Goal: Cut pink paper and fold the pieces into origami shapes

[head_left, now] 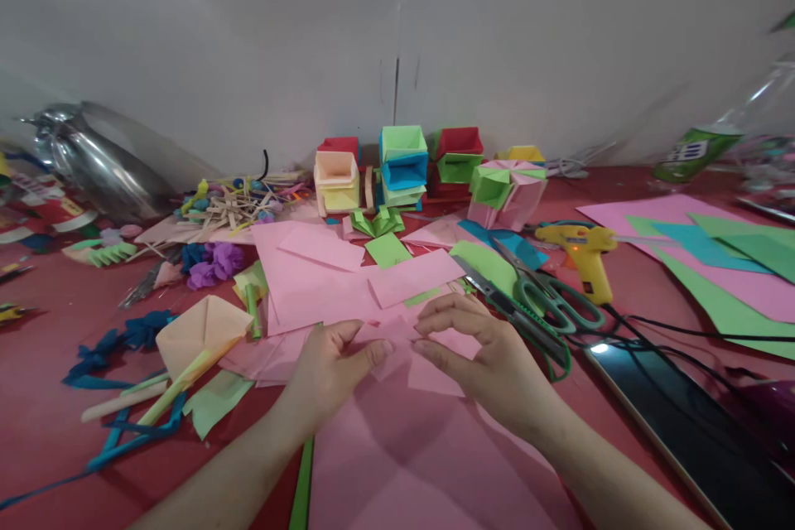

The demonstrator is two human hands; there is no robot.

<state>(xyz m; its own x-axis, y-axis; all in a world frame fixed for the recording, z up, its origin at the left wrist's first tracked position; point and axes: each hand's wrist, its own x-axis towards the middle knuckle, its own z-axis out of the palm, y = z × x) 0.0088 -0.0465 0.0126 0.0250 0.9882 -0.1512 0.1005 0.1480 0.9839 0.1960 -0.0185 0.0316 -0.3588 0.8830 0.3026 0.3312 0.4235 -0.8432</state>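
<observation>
Both my hands meet at the middle of the red table [37,422]. My left hand [329,368] pinches a small folded pink paper piece [397,339] between thumb and fingers. My right hand [478,352] presses its fingers down on the same piece from the right. A large pink sheet [403,455] lies under my wrists. More pink sheets [316,273] are spread just beyond my hands.
Green scissors [546,302] and a utility knife [497,298] lie right of my hands, a yellow glue gun [584,252] behind them. Folded paper boxes [403,161] stand at the back wall. A dark tablet [683,422] lies at right. Paper flowers [199,331] and wooden sticks [236,203] clutter the left.
</observation>
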